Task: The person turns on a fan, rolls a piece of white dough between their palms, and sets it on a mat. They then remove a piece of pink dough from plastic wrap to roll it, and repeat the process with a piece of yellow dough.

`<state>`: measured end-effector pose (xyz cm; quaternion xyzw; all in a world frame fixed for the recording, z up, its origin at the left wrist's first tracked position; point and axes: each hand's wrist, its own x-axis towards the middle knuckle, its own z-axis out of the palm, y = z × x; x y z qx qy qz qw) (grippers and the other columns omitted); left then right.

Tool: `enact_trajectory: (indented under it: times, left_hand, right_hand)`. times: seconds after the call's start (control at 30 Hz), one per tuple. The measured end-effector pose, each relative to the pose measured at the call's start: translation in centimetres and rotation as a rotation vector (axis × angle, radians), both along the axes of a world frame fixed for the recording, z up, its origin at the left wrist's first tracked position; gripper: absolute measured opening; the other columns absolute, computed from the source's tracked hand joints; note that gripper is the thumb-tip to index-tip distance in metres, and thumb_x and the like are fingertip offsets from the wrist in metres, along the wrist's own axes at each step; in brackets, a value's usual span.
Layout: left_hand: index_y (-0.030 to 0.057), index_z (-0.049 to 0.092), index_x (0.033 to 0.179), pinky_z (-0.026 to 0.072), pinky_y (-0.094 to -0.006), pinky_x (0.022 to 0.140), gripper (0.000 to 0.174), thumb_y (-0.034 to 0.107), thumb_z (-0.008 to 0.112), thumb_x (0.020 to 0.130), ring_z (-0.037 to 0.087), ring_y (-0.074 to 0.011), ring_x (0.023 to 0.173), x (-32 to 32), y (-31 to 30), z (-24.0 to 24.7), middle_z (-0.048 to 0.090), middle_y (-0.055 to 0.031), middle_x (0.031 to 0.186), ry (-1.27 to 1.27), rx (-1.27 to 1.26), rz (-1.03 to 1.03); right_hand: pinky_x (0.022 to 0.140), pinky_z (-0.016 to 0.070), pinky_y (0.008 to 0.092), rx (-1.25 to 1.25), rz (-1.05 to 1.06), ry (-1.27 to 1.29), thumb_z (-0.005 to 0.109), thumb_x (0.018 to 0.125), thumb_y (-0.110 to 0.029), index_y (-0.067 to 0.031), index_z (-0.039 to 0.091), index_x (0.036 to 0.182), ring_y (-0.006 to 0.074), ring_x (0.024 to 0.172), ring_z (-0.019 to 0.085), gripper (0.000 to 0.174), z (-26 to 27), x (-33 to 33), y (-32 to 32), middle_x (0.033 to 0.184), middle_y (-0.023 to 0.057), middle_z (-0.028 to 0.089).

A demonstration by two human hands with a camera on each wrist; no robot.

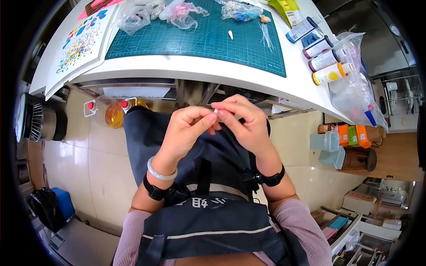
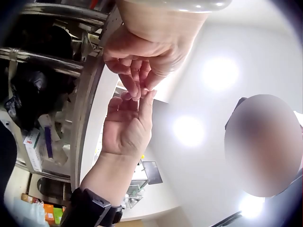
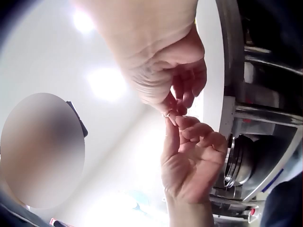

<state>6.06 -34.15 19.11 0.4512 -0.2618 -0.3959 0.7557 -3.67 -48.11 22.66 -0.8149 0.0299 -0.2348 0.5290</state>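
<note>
Over the lap, my left hand (image 1: pixel 188 128) and right hand (image 1: pixel 244 122) meet fingertip to fingertip. Between them is a small white piece (image 1: pixel 216 111), pinched by thumb and fingers from both sides; it looks like a bit of clay, though its exact kind cannot be told. In the left wrist view the left hand (image 2: pixel 147 56) comes from above, with the right hand (image 2: pixel 125 127) below it. The right wrist view has the right hand (image 3: pixel 165 66) on top and the left hand (image 3: pixel 191 161) underneath; fingers mostly hide the piece.
A green cutting mat (image 1: pixel 199 48) lies on the white table (image 1: pixel 177 66), bearing a small pale cone (image 1: pixel 230 35), thin white sticks (image 1: pixel 266 36) and plastic-wrapped lumps (image 1: pixel 182 13). Several bottles (image 1: pixel 328 73) line the right side. A sheet with coloured dots (image 1: pixel 80 44) is at left.
</note>
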Motion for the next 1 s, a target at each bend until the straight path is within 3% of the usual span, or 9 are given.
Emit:
enact_trajectory:
  times: [0.17, 0.47, 0.57, 0.63, 0.83, 1.0]
  left_hand:
    - [-0.0026, 0.067, 0.092, 0.0473, -0.0219, 0.064, 0.013, 0.008, 0.061, 0.088, 0.058, -0.0104, 0.068, -0.1, 0.1, 0.0, 0.066, -0.0081, 0.08, -0.025, -0.008, -0.04]
    - [-0.0024, 0.067, 0.094, 0.0464, -0.0224, 0.065, 0.014, 0.008, 0.062, 0.088, 0.058, -0.01, 0.07, -0.2, 0.1, 0.1, 0.066, -0.006, 0.081, 0.151, 0.017, -0.071]
    - [-0.0023, 0.067, 0.095, 0.0458, -0.0224, 0.066, 0.015, 0.01, 0.062, 0.087, 0.057, -0.0094, 0.072, 0.1, 0.3, -0.1, 0.066, -0.006, 0.081, 0.068, 0.011, -0.111]
    - [-0.0022, 0.068, 0.094, 0.0456, -0.0225, 0.068, 0.016, 0.011, 0.063, 0.087, 0.057, -0.009, 0.072, 0.4, 0.5, -0.1, 0.066, -0.006, 0.081, 0.157, 0.078, -0.114]
    - [-0.003, 0.067, 0.094, 0.0468, -0.0217, 0.069, 0.015, 0.01, 0.065, 0.086, 0.059, -0.0092, 0.073, 0.0, 0.6, 0.4, 0.066, -0.0066, 0.081, 0.082, 0.027, -0.12]
    - [-0.0049, 0.066, 0.094, 0.0475, -0.0218, 0.069, 0.016, 0.008, 0.065, 0.085, 0.059, -0.0103, 0.074, -0.1, 0.3, -0.1, 0.065, -0.0061, 0.083, 0.03, -0.047, -0.034]
  right_hand:
    - [0.063, 0.0457, 0.0228, 0.085, 0.091, 0.021, 0.066, 0.083, -0.006, -0.0007, 0.066, 0.104, 0.0115, 0.072, 0.057, 0.021, 0.0, -0.7, -0.3, 0.086, 0.0056, 0.06]
    - [0.066, 0.0475, 0.0256, -0.1, 0.044, -0.01, 0.071, 0.076, -0.006, -0.0034, 0.067, 0.103, 0.0165, 0.077, 0.059, 0.028, 0.3, -0.9, -0.3, 0.088, 0.0058, 0.061]
    - [0.066, 0.0477, 0.0281, -0.293, 0.039, -0.075, 0.071, 0.074, -0.006, -0.0022, 0.067, 0.097, 0.0204, 0.076, 0.059, 0.024, 0.2, -0.7, -0.6, 0.087, 0.007, 0.061]
    - [0.064, 0.0475, 0.0303, -0.547, -0.025, -0.178, 0.07, 0.072, -0.006, -0.0023, 0.067, 0.092, 0.0236, 0.075, 0.059, 0.02, 0.0, -0.2, -0.6, 0.085, 0.0079, 0.061]
    - [0.064, 0.0413, 0.032, -0.519, -0.084, -0.228, 0.067, 0.075, -0.006, -0.002, 0.062, 0.082, 0.0234, 0.072, 0.058, 0.009, -0.3, 0.0, 0.4, 0.082, 0.0073, 0.062]
    - [0.07, 0.0456, 0.0286, -0.191, -0.054, -0.159, 0.063, 0.084, -0.006, 0.0006, 0.064, 0.089, 0.0206, 0.076, 0.058, 0.008, -1.0, -0.1, 1.4, 0.087, 0.0086, 0.063]
